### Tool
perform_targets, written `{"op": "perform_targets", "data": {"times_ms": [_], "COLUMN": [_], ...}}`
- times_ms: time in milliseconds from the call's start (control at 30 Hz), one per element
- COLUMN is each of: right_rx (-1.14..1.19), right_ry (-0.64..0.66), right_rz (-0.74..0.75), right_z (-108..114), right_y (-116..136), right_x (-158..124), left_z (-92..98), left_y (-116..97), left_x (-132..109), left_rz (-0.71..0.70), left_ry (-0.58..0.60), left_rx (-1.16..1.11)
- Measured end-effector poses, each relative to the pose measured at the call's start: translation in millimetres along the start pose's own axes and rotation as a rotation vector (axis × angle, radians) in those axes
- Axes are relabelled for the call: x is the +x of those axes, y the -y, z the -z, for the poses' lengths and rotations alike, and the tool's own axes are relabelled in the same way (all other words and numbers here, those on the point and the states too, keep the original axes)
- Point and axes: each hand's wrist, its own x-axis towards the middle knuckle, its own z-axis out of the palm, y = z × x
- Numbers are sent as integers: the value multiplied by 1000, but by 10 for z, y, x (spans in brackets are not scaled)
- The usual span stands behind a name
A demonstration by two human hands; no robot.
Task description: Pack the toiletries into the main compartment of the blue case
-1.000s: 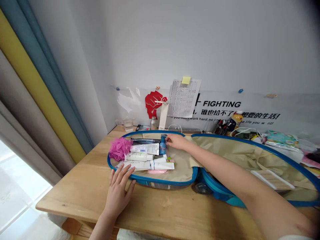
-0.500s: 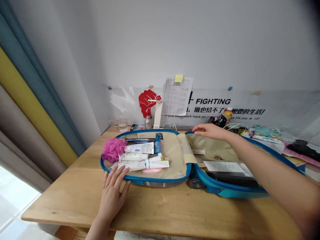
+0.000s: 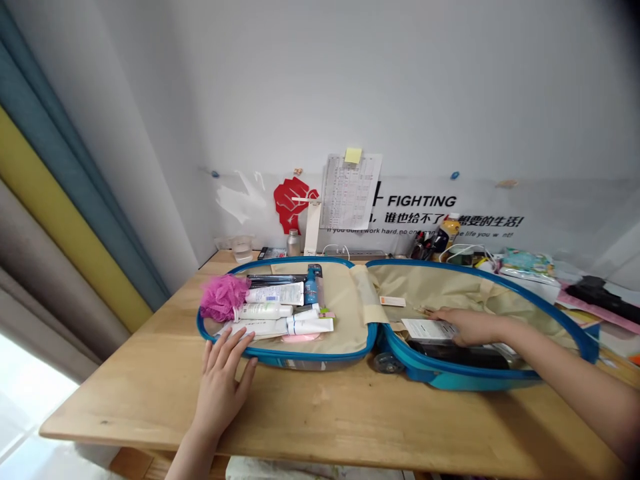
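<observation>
Wooden table (image 3: pixel 325 420) | left hand (image 3: pixel 220 380) fingers flat on suitcase (image 3: pixel 280 360) rim | right hand (image 3: pixel 467 325) fingers loose on white box (image 3: pixel 425 328)

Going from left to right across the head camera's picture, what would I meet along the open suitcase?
Pink bath pouf → left hand on the near rim → white tubes → small blue bottle → suitcase wheel → right hand on a white leaflet.

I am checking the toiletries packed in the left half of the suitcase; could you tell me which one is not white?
The small blue bottle at the back, right of the white tube. The other tubes, such as the front one, are white.
</observation>
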Motion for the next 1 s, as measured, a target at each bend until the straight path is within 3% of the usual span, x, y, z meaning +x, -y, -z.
{"op": "perform_targets", "data": {"times_ms": [133,267,333,433,600,733,833,1000], "right_rx": [-23,-39,-46,-102,-124,-144,-162,-153], "right_ry": [-44,-148,-216,-344,-423,-376,-342,-317], "right_rz": [25,50,82,159,274,373,416,429], "right_z": [140,503,690,837,653,420,306,155], "right_y": [37,127,319,873,2087,2804,3101,3309], "right_x": [-69,-104,-42,200,874,1322,1517,1668], "left_z": [-1,-7,-8,-6,2,14,17,0], "left_y": [2,6,5,4,1,-10,-14,3], "left_x": [-5,-9,-8,-5,-1,4,3,-6], "left_rz": [12,15,9,3,0,3,11,6], "left_ry": [9,10,12,16,14,18,24,33], "left_rx": [1,-3,-7,-10,-6,-2,7,14]}}
